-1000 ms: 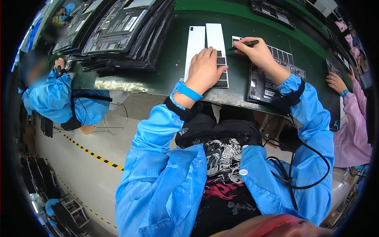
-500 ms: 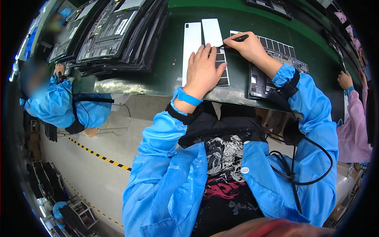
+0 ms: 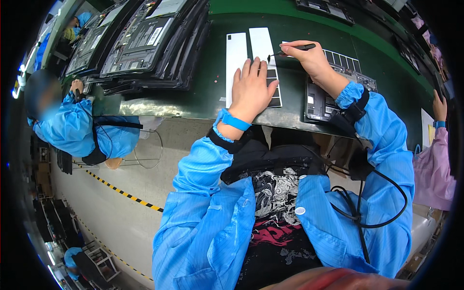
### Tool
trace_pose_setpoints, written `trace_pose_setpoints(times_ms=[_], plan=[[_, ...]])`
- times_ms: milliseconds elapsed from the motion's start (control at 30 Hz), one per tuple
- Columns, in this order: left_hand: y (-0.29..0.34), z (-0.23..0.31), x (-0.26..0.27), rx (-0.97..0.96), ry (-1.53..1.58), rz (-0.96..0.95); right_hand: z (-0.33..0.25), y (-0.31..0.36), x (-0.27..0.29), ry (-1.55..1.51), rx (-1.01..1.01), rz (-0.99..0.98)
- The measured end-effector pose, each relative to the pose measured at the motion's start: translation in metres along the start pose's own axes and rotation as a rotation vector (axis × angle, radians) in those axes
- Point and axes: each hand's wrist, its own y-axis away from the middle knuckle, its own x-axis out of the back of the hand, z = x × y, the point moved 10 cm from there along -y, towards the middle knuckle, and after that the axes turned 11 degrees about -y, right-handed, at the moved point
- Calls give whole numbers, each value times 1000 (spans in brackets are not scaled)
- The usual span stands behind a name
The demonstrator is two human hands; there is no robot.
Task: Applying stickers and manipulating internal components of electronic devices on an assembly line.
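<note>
My left hand (image 3: 252, 92) lies with its fingers stretched over two white label sheets. One is a white backing strip (image 3: 236, 48) bearing a single small black label near its top. On the other sheet (image 3: 261, 38), black rectangular labels (image 3: 274, 87) show beside my fingers and thumb. My right hand (image 3: 309, 59) pinches a slim black pen-shaped tool (image 3: 302, 48) with a thin tip. At that tip, just above my left fingertips, is a small dark piece (image 3: 268, 58). Beneath my right wrist lies an opened laptop base (image 3: 316, 104) with its inside parts exposed.
Stacked laptop bases (image 3: 154, 43) stand at the left of the green table (image 3: 217, 63). Another sheet of black labels (image 3: 340, 59) lies behind the opened laptop base. More bases (image 3: 326, 9) lie at the far side. Co-workers sit left (image 3: 72, 116) and right (image 3: 435, 164). A cable (image 3: 386, 222) hangs by my right arm.
My right hand has moved slightly right with the tool, whose thin tip and dark piece now show. My left hand stays on the sheets. The co-worker's hand at the right has shifted.
</note>
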Motion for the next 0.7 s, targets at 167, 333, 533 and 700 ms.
trace_pose_setpoints(times_ms=[167, 333, 533, 700], plan=[[-4, -13, 8, -28, 202, -11, -28, 24, 48, -136, -22, 122], [20, -61, 23, 74, 12, -152, -61, 93, 142, -20, -50, 286], [68, -76, 73, 253, 164, 343, -63, 157, 206, -87, -18, 429], [112, -10, 75, 334, 1594, -81, -44, 162, 208, -71, -153, 431]])
